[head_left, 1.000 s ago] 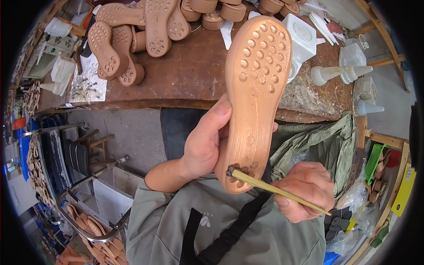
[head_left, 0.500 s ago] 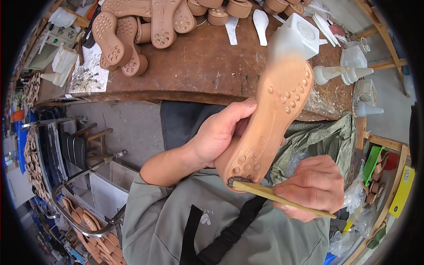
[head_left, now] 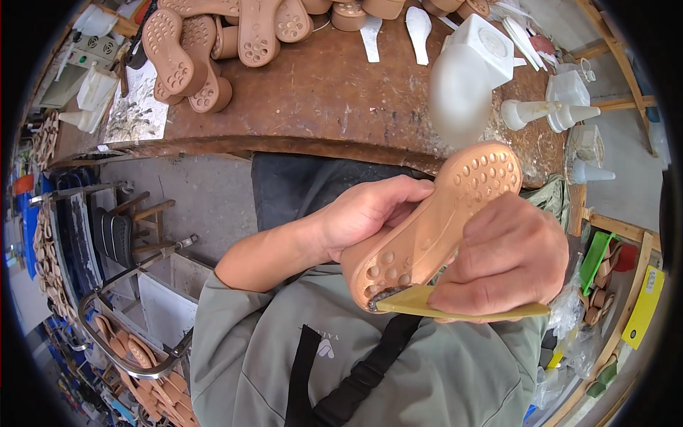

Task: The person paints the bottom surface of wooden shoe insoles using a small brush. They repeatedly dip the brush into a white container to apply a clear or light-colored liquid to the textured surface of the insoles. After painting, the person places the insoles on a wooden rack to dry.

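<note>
My left hand (head_left: 363, 217) grips a tan shoe sole (head_left: 425, 238) around its middle, thumb on the near-left edge. The sole is tilted, with its heel end toward me and its other end pointing up and right. Round hollows show in both ends of the face turned to me. In my right hand (head_left: 509, 252) is a flat yellow-handled brush (head_left: 409, 302), held low across the sole. Its dark bristles touch the rim of the heel end. My right fingers cover part of the sole's right side.
Several more tan soles (head_left: 168, 53) lie piled on the brown workbench (head_left: 299, 99) ahead. A white container (head_left: 484, 50) and cone-tipped bottles (head_left: 530, 112) stand at its right. A metal-framed cart (head_left: 160, 302) with more soles is at my left. A blurred pale patch hides some bench.
The sole has come down and turned, showing its far end more fully. My right hand has moved up and left over it, and the brush lies flatter, still at the heel rim.
</note>
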Motion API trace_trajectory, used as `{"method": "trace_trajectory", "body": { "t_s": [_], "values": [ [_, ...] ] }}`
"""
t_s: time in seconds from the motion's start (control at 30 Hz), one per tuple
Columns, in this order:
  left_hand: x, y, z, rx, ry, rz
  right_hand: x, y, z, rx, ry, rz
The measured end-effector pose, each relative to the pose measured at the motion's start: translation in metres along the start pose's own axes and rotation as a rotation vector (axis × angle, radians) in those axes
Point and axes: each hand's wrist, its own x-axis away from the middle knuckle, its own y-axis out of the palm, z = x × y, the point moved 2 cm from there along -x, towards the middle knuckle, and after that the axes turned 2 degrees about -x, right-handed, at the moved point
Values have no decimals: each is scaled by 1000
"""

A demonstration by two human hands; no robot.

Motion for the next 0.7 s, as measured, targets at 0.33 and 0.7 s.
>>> {"method": "trace_trajectory", "body": {
  "t_s": [0.33,0.7],
  "values": [
    [-1,-2,2,-116,-33,-124,-12,-19,19,-129,73,-284],
    [6,3,3,-96,-174,27,20,-44,19,-152,217,-153]
  ]
}}
